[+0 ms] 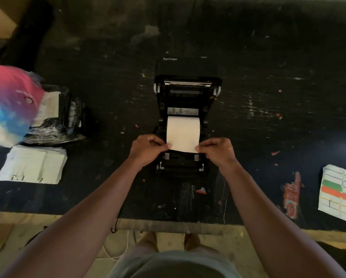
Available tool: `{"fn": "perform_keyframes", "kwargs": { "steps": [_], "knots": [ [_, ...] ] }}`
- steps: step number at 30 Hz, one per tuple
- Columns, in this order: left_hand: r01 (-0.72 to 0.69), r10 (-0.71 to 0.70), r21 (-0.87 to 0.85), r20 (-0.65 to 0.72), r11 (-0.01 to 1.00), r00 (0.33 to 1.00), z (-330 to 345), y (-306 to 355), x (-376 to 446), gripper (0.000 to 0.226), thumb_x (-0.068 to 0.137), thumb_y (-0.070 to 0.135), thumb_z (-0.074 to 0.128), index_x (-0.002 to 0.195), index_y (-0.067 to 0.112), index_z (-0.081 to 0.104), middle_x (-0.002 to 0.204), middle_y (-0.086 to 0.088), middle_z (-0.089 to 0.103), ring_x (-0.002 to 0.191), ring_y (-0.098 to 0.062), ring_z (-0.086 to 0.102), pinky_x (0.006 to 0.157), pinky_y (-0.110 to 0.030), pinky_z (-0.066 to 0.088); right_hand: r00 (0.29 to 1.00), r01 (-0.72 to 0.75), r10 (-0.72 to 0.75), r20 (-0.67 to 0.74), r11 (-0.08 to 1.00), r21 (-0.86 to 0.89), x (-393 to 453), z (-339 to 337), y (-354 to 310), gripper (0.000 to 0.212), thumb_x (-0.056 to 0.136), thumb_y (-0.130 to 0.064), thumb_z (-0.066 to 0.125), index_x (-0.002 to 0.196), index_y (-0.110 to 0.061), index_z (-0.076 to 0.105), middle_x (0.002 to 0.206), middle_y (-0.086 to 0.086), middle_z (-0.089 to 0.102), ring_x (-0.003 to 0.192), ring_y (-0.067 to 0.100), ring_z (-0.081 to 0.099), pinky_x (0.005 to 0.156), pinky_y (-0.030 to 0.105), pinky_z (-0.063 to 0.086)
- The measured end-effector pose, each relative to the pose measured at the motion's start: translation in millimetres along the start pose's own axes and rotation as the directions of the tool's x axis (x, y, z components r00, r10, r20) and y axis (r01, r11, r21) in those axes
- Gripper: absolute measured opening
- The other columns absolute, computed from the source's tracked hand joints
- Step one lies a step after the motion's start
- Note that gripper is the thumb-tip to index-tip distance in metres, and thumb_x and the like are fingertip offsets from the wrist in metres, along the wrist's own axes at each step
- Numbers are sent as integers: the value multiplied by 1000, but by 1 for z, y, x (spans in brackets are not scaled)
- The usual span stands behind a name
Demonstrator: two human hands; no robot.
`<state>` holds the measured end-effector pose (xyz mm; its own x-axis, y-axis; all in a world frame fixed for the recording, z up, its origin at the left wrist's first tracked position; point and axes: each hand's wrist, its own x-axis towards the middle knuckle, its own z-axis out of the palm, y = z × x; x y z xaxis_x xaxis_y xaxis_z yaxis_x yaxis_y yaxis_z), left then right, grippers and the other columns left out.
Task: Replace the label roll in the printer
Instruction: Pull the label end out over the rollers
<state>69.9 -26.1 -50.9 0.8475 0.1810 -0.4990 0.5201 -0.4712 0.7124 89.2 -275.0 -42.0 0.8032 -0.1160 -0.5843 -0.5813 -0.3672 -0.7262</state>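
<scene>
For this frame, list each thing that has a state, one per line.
Printer: lid open.
Label roll: seated in the bay, loose end pulled toward the person.
Left hand: pinching the paper's left corner.
Right hand: pinching the right corner.
Paper stack: lying flat on the table.

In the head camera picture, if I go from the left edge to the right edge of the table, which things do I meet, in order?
Pink-and-blue bag → white paper stack → left hand → label roll in the open printer → right hand → coloured label sheet.
</scene>
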Motion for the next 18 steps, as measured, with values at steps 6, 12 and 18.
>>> {"fn": "perform_keyframes", "kwargs": {
  "steps": [6,12,18],
  "knots": [
    [26,-28,24,77,999,997,-7,0,5,21,76,49,91,85,32,82,90,15,78,90,3,68,73,-14,46,998,28,-26,50,999,-43,1,-5,-5,19,80,-16,91,78,-31,80,91,-9,78,94,8,72,87,29,58],
    [42,-36,-37,151,998,988,-6,-1,8,12,75,43,93,74,38,82,89,21,78,94,6,67,77,-13,44,992,27,-16,123,996,-85,2,-10,-8,16,81,-16,90,81,-28,80,95,-9,76,92,5,66,99,38,57],
    [-2,6,-23,194,1000,981,-6,1,9,9,82,38,89,77,36,82,94,19,77,99,1,68,89,-21,46,990,44,-28,141,993,-109,2,-10,-10,14,84,-16,87,84,-27,78,95,-7,74,89,8,65,88,31,55]
  ]
}}
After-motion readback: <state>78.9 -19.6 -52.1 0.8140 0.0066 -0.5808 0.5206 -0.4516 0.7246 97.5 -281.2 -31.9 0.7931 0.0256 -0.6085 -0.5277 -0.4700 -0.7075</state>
